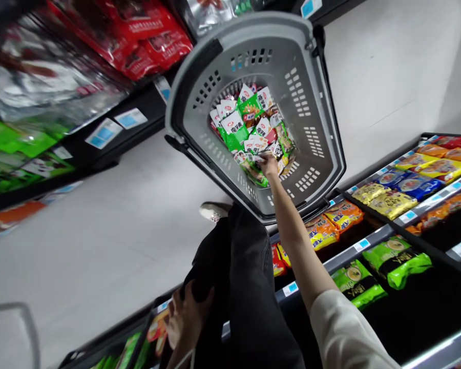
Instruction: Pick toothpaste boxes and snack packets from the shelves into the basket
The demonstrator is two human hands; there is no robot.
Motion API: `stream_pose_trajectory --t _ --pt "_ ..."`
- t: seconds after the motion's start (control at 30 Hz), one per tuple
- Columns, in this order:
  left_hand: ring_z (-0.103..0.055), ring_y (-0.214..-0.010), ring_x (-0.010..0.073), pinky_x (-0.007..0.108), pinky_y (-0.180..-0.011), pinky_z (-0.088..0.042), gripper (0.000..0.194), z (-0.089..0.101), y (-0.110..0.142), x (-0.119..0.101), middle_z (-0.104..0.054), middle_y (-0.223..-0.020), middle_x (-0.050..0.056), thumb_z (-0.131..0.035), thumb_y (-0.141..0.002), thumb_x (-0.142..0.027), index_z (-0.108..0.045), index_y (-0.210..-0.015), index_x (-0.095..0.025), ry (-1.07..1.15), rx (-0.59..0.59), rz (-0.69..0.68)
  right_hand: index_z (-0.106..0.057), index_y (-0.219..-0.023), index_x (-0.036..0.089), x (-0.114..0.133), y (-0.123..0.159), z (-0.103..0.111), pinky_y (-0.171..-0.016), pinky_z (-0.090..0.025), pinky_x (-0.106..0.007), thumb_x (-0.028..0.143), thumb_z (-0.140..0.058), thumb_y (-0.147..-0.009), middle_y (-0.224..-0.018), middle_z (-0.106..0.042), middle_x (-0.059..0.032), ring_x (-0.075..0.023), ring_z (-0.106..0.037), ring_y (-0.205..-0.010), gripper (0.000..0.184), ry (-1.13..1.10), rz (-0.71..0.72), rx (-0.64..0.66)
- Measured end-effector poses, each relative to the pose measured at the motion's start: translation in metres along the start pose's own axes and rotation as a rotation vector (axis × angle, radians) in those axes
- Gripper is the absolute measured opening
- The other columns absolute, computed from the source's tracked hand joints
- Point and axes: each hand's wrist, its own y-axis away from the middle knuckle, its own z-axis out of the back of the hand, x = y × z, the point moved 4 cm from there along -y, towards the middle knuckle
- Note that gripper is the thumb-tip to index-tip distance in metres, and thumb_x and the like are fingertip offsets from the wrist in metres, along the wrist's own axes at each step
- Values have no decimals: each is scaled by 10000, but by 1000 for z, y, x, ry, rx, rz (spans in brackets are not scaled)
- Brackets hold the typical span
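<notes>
My right hand (268,165) reaches down into a grey plastic shopping basket (314,92), its fingers closed on a small snack packet among the others. Small packets in green, white and red (233,129) lie heaped on the basket floor. Blur hides exactly how the fingers grip. My left hand (187,313) rests on my bent knee in black trousers (253,256), fingers spread and holding nothing.
Shelves of bagged goods, including red bags (138,36), stand at upper left. On the right, a low shelf holds green packs (395,259), blue packs (409,183) and orange-yellow packs (320,230). The basket's black handle (330,110) lies along its rim. Pale floor (111,225) runs between.
</notes>
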Motion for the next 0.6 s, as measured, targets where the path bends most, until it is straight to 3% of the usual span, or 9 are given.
stream_pose_trajectory --t 0.17,0.37,0.5,0.6 --pt "-552 -1257 404 549 -1010 -465 617 -4 0 5 -515 -1424 159 -369 -923 -644 -420 -1419 -280 11 -57 -9 -673 -1242 151 1 9 3 -1135 -426 -402 155 -619 -860 -1371 -598 -122 -248 -550 -1222 385 46 -3 1" --pt "-572 -1236 428 575 -951 -464 625 -21 4 13 -534 -1409 169 -376 -896 -658 -416 -1433 -341 110 -125 -47 -715 -1169 158 -1 20 5 -1127 -420 -305 134 -647 -823 -1463 -545 -106 -213 -570 -1242 353 -59 -4 -25" --pt "-556 -1237 403 545 -965 -455 600 -29 5 15 -536 -1403 163 -383 -913 -621 -406 -1436 -328 100 -120 -25 -752 -1098 160 -2 18 5 -1008 -509 -320 134 -657 -799 -1109 -745 -80 -221 -669 -1042 315 -106 -22 -37" --pt "-543 -1253 376 523 -995 -440 583 -28 8 13 -525 -1413 153 -366 -943 -593 -443 -1427 -278 82 -130 -4 -774 -1026 124 -6 26 5 -974 -511 -332 130 -633 -806 -955 -770 -99 -238 -687 -958 261 -152 -38 -92"
